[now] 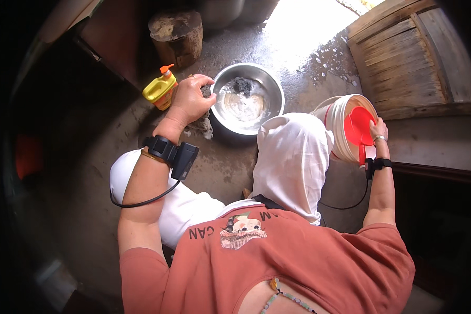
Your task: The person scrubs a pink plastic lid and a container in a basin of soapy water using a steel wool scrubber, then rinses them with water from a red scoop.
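Note:
A stainless-steel basin (273, 80) sits on the floor before me, with soapy-looking water inside. A dark, rough-textured clump (242, 85) lies in its far part. At the basin's left rim is my left hand (190, 96), thumb and fingertips apart; whether they grip the rim is unclear. Grey rough material (202, 126) shows below and between those fingers. To the right, a white plastic bucket (339, 129) leans with its mouth turned towards the right. My right hand (380, 130) grips its rim, thumb against a red plastic dipper (357, 125) inside. The dipper's handle points towards me.
A yellow pump bottle (161, 92) with an orange nozzle stands left of the basin. Behind it is a wooden stump (176, 37). A wooden panel (406, 64) borders the right side. The floor (310, 84) is wet, with foam spots, near the bright doorway.

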{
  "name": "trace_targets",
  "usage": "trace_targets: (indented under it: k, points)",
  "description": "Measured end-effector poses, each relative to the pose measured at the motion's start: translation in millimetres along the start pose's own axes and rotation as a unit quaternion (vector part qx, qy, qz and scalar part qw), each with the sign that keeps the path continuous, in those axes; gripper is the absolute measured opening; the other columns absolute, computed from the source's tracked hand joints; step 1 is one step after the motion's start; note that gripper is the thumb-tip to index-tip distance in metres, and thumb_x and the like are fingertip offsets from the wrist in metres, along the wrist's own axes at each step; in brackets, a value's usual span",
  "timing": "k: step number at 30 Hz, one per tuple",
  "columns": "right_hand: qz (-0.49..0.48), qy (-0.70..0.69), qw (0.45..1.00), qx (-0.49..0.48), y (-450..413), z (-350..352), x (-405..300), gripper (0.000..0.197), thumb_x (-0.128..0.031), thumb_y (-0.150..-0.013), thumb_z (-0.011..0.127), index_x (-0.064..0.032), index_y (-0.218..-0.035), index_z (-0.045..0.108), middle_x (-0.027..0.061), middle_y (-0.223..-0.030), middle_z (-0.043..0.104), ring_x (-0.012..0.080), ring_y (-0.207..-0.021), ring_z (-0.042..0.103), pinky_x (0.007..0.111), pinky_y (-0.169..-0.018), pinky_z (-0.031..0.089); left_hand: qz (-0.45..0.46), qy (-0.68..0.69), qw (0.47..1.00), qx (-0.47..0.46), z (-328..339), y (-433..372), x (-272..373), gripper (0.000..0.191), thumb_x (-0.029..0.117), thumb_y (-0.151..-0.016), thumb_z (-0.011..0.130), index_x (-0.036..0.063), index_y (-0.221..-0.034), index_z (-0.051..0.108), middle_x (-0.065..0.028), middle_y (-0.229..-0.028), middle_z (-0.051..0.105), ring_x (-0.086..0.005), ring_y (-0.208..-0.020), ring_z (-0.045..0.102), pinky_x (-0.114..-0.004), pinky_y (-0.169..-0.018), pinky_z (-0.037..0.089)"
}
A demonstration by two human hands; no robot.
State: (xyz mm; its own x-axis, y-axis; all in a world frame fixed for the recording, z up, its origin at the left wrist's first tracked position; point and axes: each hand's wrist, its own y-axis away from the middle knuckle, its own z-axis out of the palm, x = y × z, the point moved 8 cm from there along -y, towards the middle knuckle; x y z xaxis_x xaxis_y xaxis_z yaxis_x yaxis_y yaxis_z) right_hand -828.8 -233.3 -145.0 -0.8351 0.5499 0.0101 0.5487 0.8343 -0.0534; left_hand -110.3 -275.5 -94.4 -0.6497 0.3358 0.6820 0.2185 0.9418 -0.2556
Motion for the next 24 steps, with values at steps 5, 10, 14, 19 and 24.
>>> trace_targets:
  k: [5, 10, 14, 19, 24]
  points:
    - [-0.309, -0.215, 0.911, -0.165, 37, -23, -299, 0.039, -0.025, -0.092, 0.06, -0.0167, -0.13, 0.056, 0.0132, -0.117, 0.066, 0.0233, -0.102, 0.065, 0.035, -0.089, 0.052, 0.018, -0.005, 0.999, -0.027, 2, -7, 8, 0.025, 0.009, -0.071, 0.072, -0.0008, -0.094, 0.067, -0.0133, -0.104, 0.069, -0.029, -0.099, 0.065, -0.034, -0.092, 0.05]
    - [-0.556, 0.089, 0.787, -0.251, 97, 133, -451, 0.077, -0.04, -0.089, 0.061, -0.0282, -0.153, 0.02, 0.0131, -0.158, 0.019, 0.0342, -0.144, 0.022, 0.042, -0.113, 0.033, -0.036, 0.002, 0.998, -0.049, 8, -7, 9, 0.029, 0.007, -0.07, 0.071, 0.0009, -0.099, 0.067, -0.0145, -0.108, 0.068, -0.0305, -0.099, 0.065, -0.036, -0.09, 0.051]
    - [-0.579, 0.078, 0.762, -0.279, 104, 251, -481, 0.084, -0.039, -0.087, 0.063, -0.022, -0.154, 0.015, 0.0163, -0.159, 0.009, 0.0343, -0.147, 0.013, 0.049, -0.111, 0.032, -0.092, -0.001, 0.993, -0.069, 9, -11, 13, 0.032, 0.004, -0.068, 0.072, 0.002, -0.1, 0.068, -0.0149, -0.109, 0.067, -0.0318, -0.098, 0.066, -0.037, -0.087, 0.052]
    - [-0.551, 0.002, 0.797, -0.247, 152, 325, -499, 0.084, -0.034, -0.084, 0.063, -0.0206, -0.153, 0.017, 0.0136, -0.159, 0.013, 0.0319, -0.148, 0.011, 0.048, -0.117, 0.02, -0.137, -0.036, 0.985, -0.102, 14, -7, -5, 0.032, 0.005, -0.068, 0.073, 0.0023, -0.099, 0.068, -0.0132, -0.107, 0.067, -0.0317, -0.092, 0.067, -0.038, -0.083, 0.053]
    - [-0.474, -0.158, 0.854, -0.145, 124, 331, -491, 0.052, -0.024, -0.08, 0.065, -0.0149, -0.129, 0.051, 0.0076, -0.142, 0.044, 0.0245, -0.139, 0.033, 0.053, -0.113, 0.021, -0.162, -0.06, 0.973, -0.153, 41, -21, -24, 0.032, 0.004, -0.067, 0.073, 0.002, -0.099, 0.068, -0.0124, -0.107, 0.068, -0.0314, -0.091, 0.067, -0.038, -0.081, 0.054]
